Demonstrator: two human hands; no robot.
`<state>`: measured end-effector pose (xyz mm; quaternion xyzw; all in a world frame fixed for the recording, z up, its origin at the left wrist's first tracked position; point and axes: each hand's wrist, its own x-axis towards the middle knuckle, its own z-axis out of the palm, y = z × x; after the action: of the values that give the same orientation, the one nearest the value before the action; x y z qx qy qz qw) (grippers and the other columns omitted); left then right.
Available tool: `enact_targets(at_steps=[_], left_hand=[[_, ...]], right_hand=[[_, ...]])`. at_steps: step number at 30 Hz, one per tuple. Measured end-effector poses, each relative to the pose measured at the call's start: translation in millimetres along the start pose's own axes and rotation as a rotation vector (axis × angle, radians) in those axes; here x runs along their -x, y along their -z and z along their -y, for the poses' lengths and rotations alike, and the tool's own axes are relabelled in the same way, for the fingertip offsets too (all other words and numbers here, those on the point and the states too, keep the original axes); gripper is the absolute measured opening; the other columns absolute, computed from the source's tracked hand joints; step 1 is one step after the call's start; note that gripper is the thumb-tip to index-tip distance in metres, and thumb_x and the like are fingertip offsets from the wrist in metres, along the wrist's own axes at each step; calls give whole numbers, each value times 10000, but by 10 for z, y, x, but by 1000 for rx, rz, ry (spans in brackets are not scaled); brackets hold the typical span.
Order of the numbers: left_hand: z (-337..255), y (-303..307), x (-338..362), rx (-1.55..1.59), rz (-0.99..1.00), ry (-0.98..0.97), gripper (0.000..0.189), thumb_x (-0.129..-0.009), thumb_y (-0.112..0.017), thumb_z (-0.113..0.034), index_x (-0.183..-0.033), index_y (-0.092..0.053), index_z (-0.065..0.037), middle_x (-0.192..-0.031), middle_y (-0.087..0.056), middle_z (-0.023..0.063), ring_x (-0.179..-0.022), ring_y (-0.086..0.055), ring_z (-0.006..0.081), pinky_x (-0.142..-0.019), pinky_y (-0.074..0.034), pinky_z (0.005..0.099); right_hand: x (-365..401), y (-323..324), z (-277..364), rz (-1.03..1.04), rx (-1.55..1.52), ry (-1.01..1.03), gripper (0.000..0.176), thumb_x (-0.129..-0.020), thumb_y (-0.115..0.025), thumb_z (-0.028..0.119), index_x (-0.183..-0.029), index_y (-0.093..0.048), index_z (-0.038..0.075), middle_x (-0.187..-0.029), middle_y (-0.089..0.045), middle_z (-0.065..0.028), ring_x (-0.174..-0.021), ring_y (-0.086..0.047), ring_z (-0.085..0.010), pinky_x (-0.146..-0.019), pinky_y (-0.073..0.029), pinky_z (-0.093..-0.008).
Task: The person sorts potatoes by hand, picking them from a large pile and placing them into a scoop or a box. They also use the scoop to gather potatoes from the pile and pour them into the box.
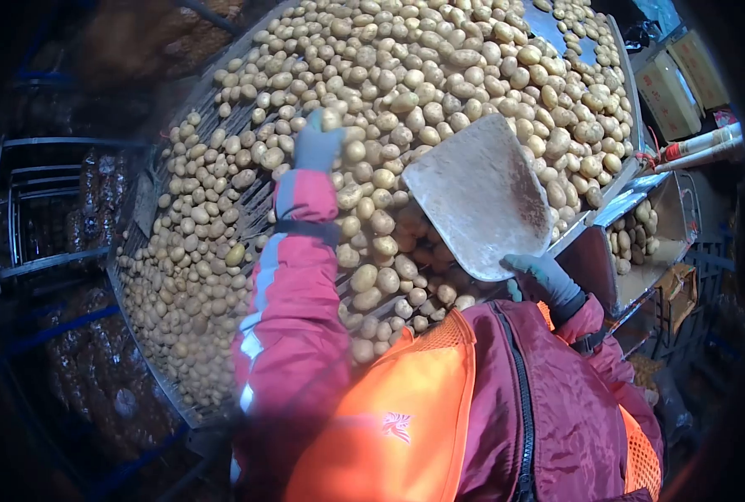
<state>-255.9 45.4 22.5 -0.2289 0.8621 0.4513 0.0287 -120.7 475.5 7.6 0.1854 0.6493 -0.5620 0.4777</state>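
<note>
My right grip (548,278) is curled round the scoop's (483,197) near rim. Left grip (316,149), left of scoop, at the potatoes (386,121); can't tell how open or if holding any. Potatoes left of and beyond scoop.

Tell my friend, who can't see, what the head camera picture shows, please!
Lots of potatoes cover a big sloping surface. A person's gloved right hand holds a scoop over them, while the gloved left hand reaches out among them.
</note>
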Motion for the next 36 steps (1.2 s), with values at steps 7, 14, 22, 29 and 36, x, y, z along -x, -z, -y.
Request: enact_targets(at_steps=[7, 14, 22, 29, 36], left_hand=[[844, 479, -18, 135, -257, -100, 404, -837, -715, -168, -1211, -708, -16, -1086, -716, 106, -919, -653, 168, -827, -536, 308], [1588, 999, -505, -472, -178, -75, 572, -762, -802, -294, -1242, -687, -5, -1122, -725, 200, -972, -704, 267, -846, -556, 391], [1400, 1078, -193, 36, -13, -3, 524, -884, -728, -325, -1285, -642, 2, -1123, -723, 167, -1013, -703, 280, -866, -576, 378], [593, 628, 799, 1020, 197, 125, 493, -1035, -565, -370, -1383, -552, -21, -1166, -709, 131, -815, -699, 166, -613, -582, 273], [-281, -157, 1116, 982, 409, 103, 537, -996, -599, -413, -1325, -585, 11, -1134, -707, 129, -805, -688, 205, -638, -594, 337]], right_hand=[[79, 25, 118, 66, -69, -88, 251, -920, -740, 320, -870, -736, 73, -641, -621, -18, -505, -524, -120, -469, -379, -270], [59, 11, 104, 27, -229, -130, 196, -879, -782, 264, -926, -735, 79, -712, -638, 12, -568, -541, -103, -506, -387, -241], [30, -10, 50, 21, -195, -127, 246, -895, -770, 305, -923, -735, 63, -700, -625, 17, -558, -532, -92, -491, -386, -248], [135, -82, 35, 9, -155, -48, 285, -923, -709, 336, -803, -710, 78, -620, -618, -14, -458, -507, -126, -431, -361, -280], [558, 14, 35, 68, -110, 108, 287, -931, -619, 291, -817, -698, 40, -661, -622, -55, -595, -562, -152, -554, -462, -332]])
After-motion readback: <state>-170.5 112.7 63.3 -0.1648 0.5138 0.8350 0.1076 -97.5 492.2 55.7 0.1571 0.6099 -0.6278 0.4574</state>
